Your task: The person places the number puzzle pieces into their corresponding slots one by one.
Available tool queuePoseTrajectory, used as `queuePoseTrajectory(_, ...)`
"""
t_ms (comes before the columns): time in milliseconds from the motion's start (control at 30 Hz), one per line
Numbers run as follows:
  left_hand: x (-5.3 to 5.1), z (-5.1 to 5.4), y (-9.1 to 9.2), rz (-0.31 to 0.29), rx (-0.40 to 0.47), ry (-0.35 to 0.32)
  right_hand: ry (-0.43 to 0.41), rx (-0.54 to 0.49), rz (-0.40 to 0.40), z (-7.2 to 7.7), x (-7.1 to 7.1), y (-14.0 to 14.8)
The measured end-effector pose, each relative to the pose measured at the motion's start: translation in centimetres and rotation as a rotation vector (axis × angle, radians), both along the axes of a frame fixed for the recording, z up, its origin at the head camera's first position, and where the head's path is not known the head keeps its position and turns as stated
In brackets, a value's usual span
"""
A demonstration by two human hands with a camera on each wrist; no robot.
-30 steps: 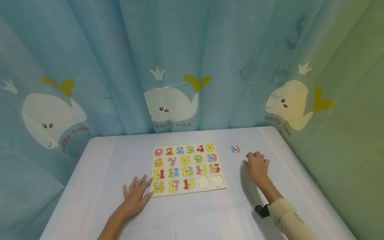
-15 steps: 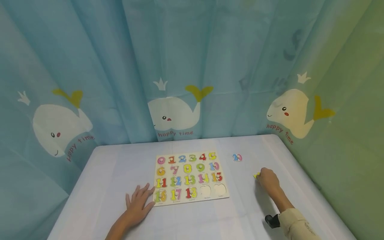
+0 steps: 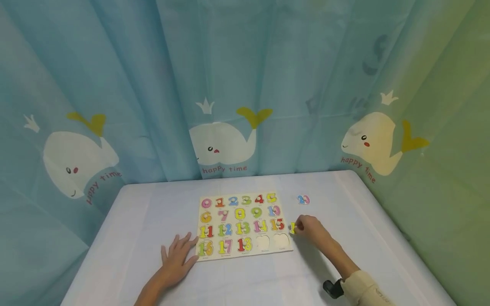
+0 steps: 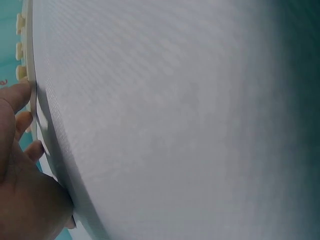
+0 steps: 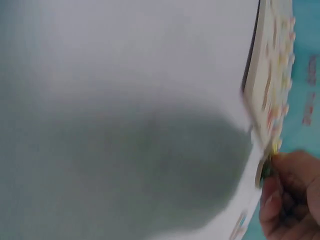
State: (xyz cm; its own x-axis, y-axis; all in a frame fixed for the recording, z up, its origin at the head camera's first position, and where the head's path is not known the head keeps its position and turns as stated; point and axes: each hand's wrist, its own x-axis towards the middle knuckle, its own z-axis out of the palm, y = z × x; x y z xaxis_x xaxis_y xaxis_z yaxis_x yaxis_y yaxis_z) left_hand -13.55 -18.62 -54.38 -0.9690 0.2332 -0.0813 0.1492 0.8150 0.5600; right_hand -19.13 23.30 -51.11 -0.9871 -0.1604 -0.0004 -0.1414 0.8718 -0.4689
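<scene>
A wooden number puzzle board point(image 3: 250, 253) lies on the table, its number pieces set in rows, with two bare recesses at the bottom right. My left hand point(image 3: 176, 260) rests flat beside the board's left edge, fingers spread, fingertips touching that edge. With thumb and fingers my right hand point(image 3: 314, 231) pinches a yellow number piece point(image 3: 292, 228) just off the board's right edge; most of the piece is hidden by the fingers. In the right wrist view the pinching fingers point(image 5: 292, 167) appear beside the board's corner. A blue and pink number 20 piece point(image 3: 303, 199) lies right of the board.
A white cloth covers the table point(image 3: 153, 212). Behind it and along the right side hangs a blue-green curtain point(image 3: 306, 85) printed with whales. A black wrist device point(image 3: 333, 289) sits below the right sleeve point(image 3: 363, 289).
My right hand first reached over the table at the right, then took hold of the yellow piece and carried it left to the board's edge. The left hand has stayed at the board.
</scene>
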Motion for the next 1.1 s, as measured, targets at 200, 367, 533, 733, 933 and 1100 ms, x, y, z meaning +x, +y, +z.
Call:
queuePoseTrajectory(200, -0.1, 0.1, 0.2, 0.005, 0.001, -0.005, -0.003, -0.051, 0.224, -0.5, 0.5, -4.0)
queuePoseTrajectory(367, -0.1, 0.4, 0.4, 0.005, 0.001, -0.005, 0.02, -0.054, 0.318, -0.7, 0.7, -6.4)
queuePoseTrajectory(533, -0.2, 0.5, 0.3, 0.007, -0.003, 0.002, -0.002, -0.068, 0.32, -0.8, 0.7, -7.9)
queuePoseTrajectory(733, -0.3, 0.5, 0.0, 0.007, 0.007, 0.015, -0.021, -0.055, 0.312, -0.9, 0.7, -8.5)
queuePoseTrajectory(933, -0.1, 0.2, 0.0, 0.001, 0.007, 0.003, -0.072, -0.11, 0.322, -0.1, -0.3, -7.0)
queuePoseTrajectory(1100, 0.3, 0.3, 0.2, 0.001, 0.017, 0.01, 0.168, -0.052, 0.068, 0.8, -3.7, -3.8)
